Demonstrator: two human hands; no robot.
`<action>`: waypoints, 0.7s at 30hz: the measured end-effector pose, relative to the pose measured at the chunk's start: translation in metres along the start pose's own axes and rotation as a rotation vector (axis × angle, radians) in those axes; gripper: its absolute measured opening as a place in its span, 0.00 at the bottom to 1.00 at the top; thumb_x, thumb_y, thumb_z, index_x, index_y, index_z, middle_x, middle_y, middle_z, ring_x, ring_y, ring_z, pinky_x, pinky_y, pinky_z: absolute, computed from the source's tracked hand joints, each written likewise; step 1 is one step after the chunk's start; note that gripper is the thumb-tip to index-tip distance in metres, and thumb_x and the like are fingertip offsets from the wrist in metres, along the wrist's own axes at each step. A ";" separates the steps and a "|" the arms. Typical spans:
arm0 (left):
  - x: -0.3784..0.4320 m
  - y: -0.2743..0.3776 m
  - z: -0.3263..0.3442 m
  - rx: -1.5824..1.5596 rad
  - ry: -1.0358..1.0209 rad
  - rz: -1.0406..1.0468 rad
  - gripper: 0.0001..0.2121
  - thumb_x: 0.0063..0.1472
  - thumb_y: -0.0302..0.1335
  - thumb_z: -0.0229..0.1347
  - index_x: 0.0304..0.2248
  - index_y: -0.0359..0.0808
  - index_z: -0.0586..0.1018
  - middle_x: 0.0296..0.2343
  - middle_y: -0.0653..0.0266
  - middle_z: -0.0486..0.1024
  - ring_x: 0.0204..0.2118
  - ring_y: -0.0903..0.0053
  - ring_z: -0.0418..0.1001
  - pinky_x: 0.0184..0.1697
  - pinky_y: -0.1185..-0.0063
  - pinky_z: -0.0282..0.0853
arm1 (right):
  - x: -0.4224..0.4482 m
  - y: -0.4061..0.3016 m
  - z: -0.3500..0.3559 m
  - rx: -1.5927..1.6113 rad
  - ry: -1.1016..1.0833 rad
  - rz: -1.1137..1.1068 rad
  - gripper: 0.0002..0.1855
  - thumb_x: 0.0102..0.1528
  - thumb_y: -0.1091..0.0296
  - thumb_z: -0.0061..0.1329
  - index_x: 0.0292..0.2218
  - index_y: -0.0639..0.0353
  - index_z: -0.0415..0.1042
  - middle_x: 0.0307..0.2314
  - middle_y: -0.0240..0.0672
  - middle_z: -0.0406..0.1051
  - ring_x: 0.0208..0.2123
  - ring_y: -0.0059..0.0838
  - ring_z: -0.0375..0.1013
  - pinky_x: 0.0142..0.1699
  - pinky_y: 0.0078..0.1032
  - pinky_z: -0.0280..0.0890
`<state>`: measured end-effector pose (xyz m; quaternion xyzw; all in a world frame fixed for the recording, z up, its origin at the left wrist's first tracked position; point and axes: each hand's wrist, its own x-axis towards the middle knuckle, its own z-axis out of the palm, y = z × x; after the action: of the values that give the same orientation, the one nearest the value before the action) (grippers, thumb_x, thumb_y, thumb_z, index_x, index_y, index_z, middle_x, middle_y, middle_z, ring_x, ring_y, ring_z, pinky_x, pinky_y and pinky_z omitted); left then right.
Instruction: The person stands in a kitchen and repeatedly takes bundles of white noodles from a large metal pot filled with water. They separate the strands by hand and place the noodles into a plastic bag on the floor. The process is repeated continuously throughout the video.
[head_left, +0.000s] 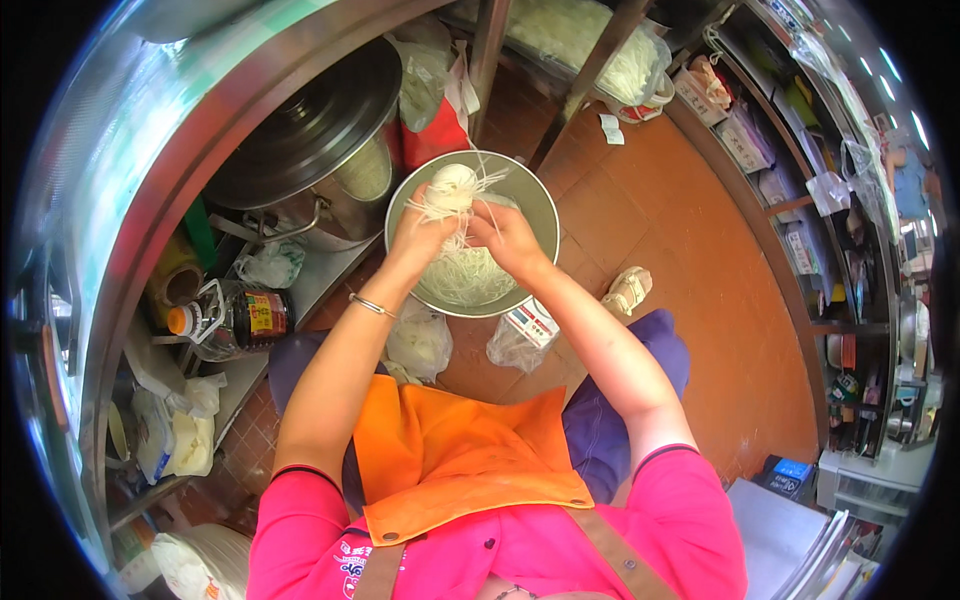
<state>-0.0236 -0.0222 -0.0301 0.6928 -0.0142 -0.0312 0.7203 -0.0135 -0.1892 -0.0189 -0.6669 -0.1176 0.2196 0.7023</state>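
Observation:
A bundle of thin white noodles (452, 189) is gripped in my left hand (421, 234), with loose ends sticking out to the side. My right hand (511, 238) is at the bundle's right side, its fingers bent around hanging strands. Both hands are over a large round metal bowl (553, 247). More loose noodles (472, 279) cover the near part of the bowl's inside. Below the bowl, a small white scale (536, 321) sits partly in clear plastic, and a plastic bag (421, 341) with pale contents lies to its left.
A big lidded steel pot (300, 127) stands at upper left, above a shelf holding a dark sauce jug (259, 319) with an orange cap. A bag of white noodles (634, 64) lies at the top. Shelves with labelled boxes (742, 139) line the right. My shoe (628, 290) rests on brown tiles.

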 end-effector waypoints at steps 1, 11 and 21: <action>-0.002 -0.003 0.009 0.185 0.040 0.040 0.30 0.50 0.28 0.61 0.51 0.29 0.64 0.50 0.48 0.64 0.54 0.60 0.60 0.55 0.71 0.60 | -0.005 -0.001 0.001 0.069 -0.033 0.032 0.17 0.58 0.65 0.46 0.47 0.64 0.69 0.38 0.38 0.72 0.39 0.24 0.72 0.44 0.23 0.66; -0.031 0.029 0.059 0.493 -0.378 0.171 0.33 0.56 0.34 0.59 0.58 0.33 0.59 0.59 0.50 0.53 0.62 0.62 0.51 0.62 0.70 0.50 | -0.075 0.029 -0.113 -0.078 0.270 0.207 0.21 0.53 0.63 0.52 0.47 0.63 0.70 0.39 0.37 0.74 0.38 0.25 0.74 0.45 0.23 0.68; -0.003 0.041 0.056 0.157 -0.282 -0.150 0.18 0.62 0.25 0.51 0.52 0.33 0.68 0.51 0.61 0.67 0.57 0.73 0.61 0.58 0.76 0.57 | -0.071 0.246 -0.201 -0.931 0.436 0.825 0.28 0.50 0.47 0.47 0.41 0.64 0.74 0.40 0.53 0.72 0.44 0.48 0.72 0.49 0.36 0.66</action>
<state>-0.0294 -0.0761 0.0131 0.7348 -0.0657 -0.1805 0.6505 -0.0213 -0.3966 -0.2694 -0.9205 0.2098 0.2570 0.2062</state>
